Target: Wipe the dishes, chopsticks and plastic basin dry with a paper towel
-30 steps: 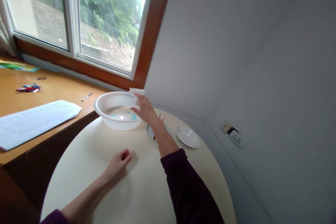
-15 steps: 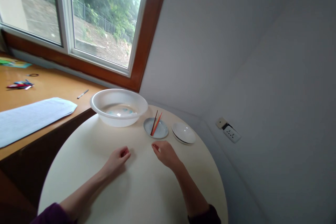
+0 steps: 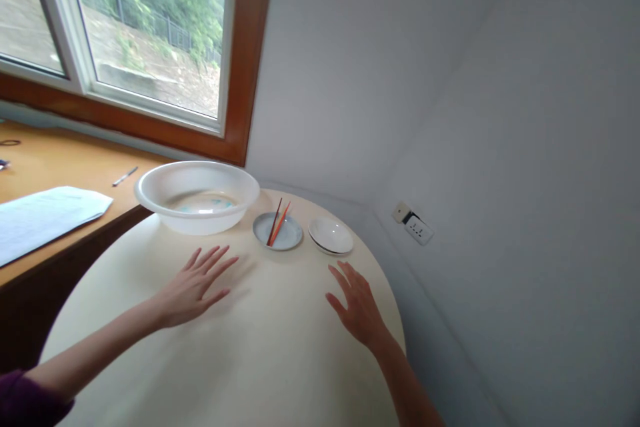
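My left hand [image 3: 193, 290] is open above the round white table [image 3: 260, 360], fingers spread, holding nothing. It is nearest to a large translucent white basin [image 3: 200, 221], which has something pale and bluish at its bottom. My right hand [image 3: 356, 300], also open and bare, hovers just in front of two stacked white dishes [image 3: 331, 235]. Between the hands and farther back lies a grey-blue plate [image 3: 293, 235]. Brown and orange sticks [image 3: 279, 223], perhaps chopsticks, rest on it with their upper ends sticking out past its far rim.
A wooden desk [image 3: 60, 153] adjoins the table at the left, bearing a pale sheet [image 3: 45, 217] and a pen [image 3: 125, 176]. A window [image 3: 150, 33] is behind it. On the wall at the right sits a power socket [image 3: 419, 230].
Both hands have gone from curled to open with fingers spread. They have moved apart, the left one leftward and the right one rightward. The view has turned a little right.
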{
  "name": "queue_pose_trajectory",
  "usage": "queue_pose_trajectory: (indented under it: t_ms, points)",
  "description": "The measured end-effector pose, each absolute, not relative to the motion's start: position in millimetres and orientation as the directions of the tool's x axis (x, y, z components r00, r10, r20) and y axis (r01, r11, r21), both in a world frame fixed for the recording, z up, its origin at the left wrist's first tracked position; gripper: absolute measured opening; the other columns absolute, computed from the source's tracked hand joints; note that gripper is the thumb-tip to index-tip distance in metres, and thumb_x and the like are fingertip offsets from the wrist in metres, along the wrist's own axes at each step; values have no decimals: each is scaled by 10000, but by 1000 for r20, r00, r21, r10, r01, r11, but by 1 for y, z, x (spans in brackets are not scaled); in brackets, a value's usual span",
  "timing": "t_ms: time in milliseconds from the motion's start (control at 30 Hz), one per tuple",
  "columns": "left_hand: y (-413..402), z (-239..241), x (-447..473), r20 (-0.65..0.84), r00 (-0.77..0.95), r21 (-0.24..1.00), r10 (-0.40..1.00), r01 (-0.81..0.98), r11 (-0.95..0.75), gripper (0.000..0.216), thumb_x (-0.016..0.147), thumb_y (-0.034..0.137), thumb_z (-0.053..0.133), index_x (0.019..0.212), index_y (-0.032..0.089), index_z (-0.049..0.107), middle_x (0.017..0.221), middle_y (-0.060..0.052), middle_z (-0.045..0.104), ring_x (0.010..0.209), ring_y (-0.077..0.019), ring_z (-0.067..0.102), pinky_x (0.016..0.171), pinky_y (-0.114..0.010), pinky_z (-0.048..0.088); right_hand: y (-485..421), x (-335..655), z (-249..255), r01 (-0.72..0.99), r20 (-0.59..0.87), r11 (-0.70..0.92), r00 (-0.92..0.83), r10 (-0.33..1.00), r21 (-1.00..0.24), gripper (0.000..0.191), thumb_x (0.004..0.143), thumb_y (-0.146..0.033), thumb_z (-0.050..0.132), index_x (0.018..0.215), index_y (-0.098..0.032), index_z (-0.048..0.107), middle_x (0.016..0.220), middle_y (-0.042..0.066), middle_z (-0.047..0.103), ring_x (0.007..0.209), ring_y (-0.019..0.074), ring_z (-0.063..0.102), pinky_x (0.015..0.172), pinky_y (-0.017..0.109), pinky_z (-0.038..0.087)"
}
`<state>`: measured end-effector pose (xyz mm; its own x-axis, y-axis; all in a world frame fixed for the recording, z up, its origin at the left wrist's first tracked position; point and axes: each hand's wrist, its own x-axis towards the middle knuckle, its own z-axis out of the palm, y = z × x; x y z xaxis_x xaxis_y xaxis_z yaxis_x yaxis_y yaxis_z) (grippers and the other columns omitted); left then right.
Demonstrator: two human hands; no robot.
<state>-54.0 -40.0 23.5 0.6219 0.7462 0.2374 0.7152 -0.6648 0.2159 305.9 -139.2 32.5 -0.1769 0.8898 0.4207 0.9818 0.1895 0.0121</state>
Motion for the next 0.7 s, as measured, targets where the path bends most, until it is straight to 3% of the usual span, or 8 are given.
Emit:
queue_pose_trajectory:
  t_ms: [133,300,700]
  points:
    - [-41,10,-56,134,680,136,721,708,-693,580,872,535,295,1406,327,205,1496,-44,194,1372,-291,159,1077,-548,78,-139,301,6,991,191,133,-132,973,6,587,894,-502,332,1420,-264,226,1495,80,210,1380,255,131,1084,508,157]
    - [-44,-17,-52,25,684,143,729,719,-680,567,869,561,273,1390,344,215,1482,-46,190,1362,-300,184,1071,-553,93,-140,289,-20,992,-18,111,-113,993,-66,576,896,-509,324,1414,-269,248,1492,87,195,1375,274,138,1090,512,129]
    - [-40,-37,-57,150,678,164,720,701,-694,546,853,529,379,1366,425,225,1466,10,257,1332,-279,286,1081,-489,161,-143,289,-27,975,79,146,-134,988,-169,512,897,-420,403,1384,-279,328,1458,101,282,1346,288,238,1071,548,185]
